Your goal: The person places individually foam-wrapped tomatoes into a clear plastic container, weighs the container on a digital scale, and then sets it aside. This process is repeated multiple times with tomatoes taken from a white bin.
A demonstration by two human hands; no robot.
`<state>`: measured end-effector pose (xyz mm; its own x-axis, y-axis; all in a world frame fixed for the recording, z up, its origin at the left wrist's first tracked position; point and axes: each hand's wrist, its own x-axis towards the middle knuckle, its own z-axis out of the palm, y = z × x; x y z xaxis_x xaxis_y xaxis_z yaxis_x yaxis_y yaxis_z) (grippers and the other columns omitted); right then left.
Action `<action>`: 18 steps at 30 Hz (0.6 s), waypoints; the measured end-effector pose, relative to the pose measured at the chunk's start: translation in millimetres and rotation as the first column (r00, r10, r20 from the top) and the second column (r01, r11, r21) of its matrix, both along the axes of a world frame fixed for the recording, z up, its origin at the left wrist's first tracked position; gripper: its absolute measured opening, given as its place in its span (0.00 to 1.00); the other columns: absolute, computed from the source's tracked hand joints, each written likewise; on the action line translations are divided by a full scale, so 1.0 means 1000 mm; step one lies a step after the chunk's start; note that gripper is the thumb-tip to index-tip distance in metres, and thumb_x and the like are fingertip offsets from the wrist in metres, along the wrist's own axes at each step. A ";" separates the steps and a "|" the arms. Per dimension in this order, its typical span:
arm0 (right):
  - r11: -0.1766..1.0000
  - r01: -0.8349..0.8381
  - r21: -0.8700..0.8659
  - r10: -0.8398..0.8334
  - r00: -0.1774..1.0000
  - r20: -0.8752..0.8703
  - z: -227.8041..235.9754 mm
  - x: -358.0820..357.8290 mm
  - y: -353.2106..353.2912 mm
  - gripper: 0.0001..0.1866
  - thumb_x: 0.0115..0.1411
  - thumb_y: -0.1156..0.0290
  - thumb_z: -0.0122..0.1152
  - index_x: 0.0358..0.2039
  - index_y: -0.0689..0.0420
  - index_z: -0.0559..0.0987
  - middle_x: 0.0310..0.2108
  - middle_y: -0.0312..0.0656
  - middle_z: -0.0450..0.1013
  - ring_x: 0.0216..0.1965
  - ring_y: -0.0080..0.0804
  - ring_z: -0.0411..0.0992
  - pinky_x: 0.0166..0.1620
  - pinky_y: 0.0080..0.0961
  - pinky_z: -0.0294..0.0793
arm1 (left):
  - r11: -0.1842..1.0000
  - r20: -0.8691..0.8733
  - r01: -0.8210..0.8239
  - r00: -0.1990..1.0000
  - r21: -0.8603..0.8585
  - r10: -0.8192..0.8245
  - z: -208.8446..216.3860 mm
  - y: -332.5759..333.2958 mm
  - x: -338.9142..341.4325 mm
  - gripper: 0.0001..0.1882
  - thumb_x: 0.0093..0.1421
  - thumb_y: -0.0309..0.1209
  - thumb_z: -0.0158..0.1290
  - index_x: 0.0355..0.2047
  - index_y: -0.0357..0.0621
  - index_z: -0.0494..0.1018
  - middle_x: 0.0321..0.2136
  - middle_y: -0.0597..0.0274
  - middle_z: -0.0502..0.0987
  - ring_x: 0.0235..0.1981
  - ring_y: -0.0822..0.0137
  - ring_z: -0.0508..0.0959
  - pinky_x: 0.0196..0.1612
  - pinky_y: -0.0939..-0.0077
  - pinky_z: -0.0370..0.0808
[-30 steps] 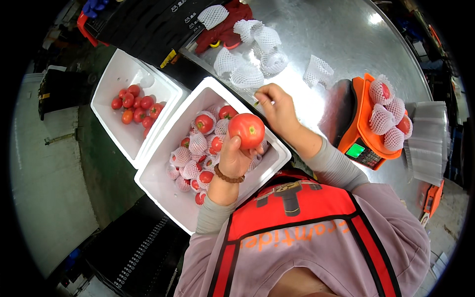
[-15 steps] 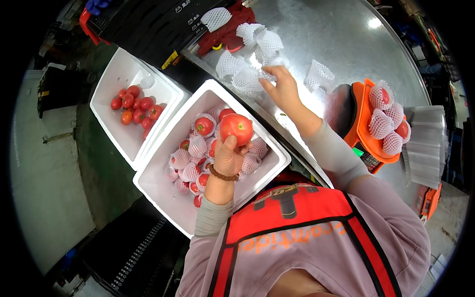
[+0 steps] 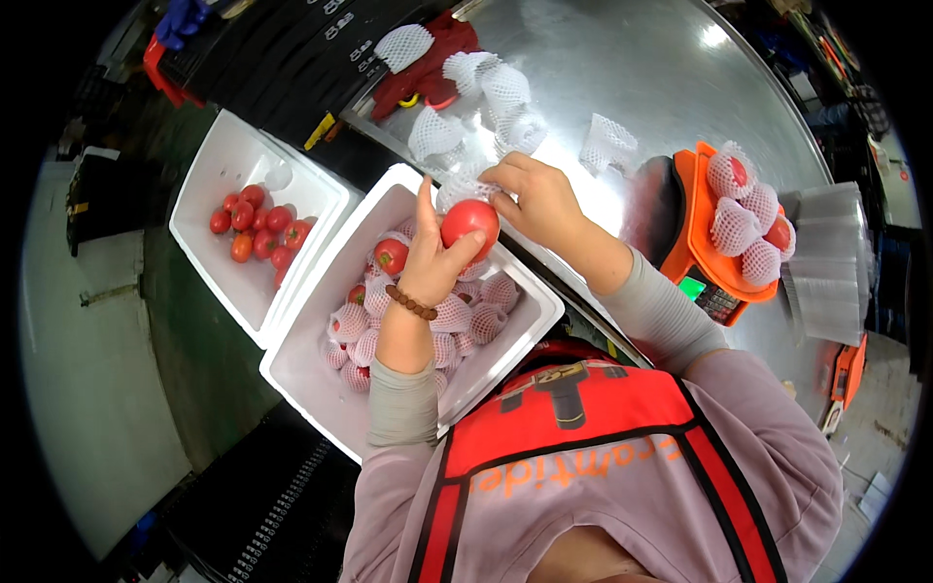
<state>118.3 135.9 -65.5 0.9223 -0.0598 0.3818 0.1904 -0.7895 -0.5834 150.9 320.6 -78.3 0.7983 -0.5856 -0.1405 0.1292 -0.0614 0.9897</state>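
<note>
My left hand (image 3: 428, 262) holds a bare red tomato (image 3: 470, 223) above the near edge of the steel table. Beside it, my right hand (image 3: 546, 202) pinches a white foam net sleeve (image 3: 461, 187), which sits against the tomato's far side. Under my left hand stands a white foam box (image 3: 316, 394) with many tomatoes in foam nets (image 3: 452, 314), some partly hidden by my arm. Several loose foam net sleeves (image 3: 505, 87) lie on the table beyond my hands, and another sleeve (image 3: 609, 143) lies apart to the right.
A second white foam box (image 3: 216, 284) at left holds bare tomatoes (image 3: 260, 222). On the table (image 3: 603, 58) an orange scale (image 3: 683, 238) carries several netted tomatoes (image 3: 736, 225), beside a stack of clear plastic (image 3: 834, 257). A red cloth (image 3: 420, 82) lies near a black crate (image 3: 282, 83).
My right hand has drawn back from the sleeve pile with one foam net sleeve, bringing it to the tomato. My left hand has turned and lifted the tomato slightly toward it.
</note>
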 end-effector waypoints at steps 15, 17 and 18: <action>0.971 0.158 -0.180 -0.094 0.942 0.323 0.007 -0.092 -0.045 0.11 0.35 0.74 0.61 0.19 0.54 0.68 0.22 0.39 0.63 0.26 0.38 0.65 0.30 0.31 0.65 | 0.949 -0.245 -0.277 0.940 -0.148 0.236 -0.007 -0.066 -0.058 0.26 0.54 0.31 0.59 0.47 0.33 0.60 0.38 0.55 0.70 0.32 0.68 0.75 0.36 0.77 0.76; 0.972 0.219 -0.083 -0.186 0.937 0.294 0.002 -0.109 -0.053 0.11 0.34 0.78 0.59 0.21 0.56 0.68 0.23 0.42 0.63 0.27 0.42 0.65 0.31 0.34 0.66 | 0.926 -0.224 -0.286 0.946 -0.245 0.233 -0.012 -0.082 -0.078 0.28 0.55 0.32 0.59 0.49 0.34 0.58 0.39 0.53 0.70 0.33 0.67 0.75 0.34 0.76 0.77; 0.967 0.253 0.004 -0.244 0.928 0.281 0.000 -0.115 -0.056 0.12 0.35 0.80 0.58 0.22 0.56 0.68 0.24 0.43 0.64 0.28 0.43 0.65 0.31 0.34 0.67 | 0.926 -0.285 -0.287 0.934 -0.245 0.214 0.004 -0.092 -0.094 0.29 0.55 0.32 0.59 0.50 0.36 0.56 0.42 0.52 0.69 0.35 0.65 0.76 0.33 0.74 0.78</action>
<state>3.2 79.5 -65.9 0.7369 -0.2574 0.6251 0.1355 -0.8497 -0.5096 57.0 228.9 -74.6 0.8842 -0.4151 -0.2140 0.3474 0.2783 0.8955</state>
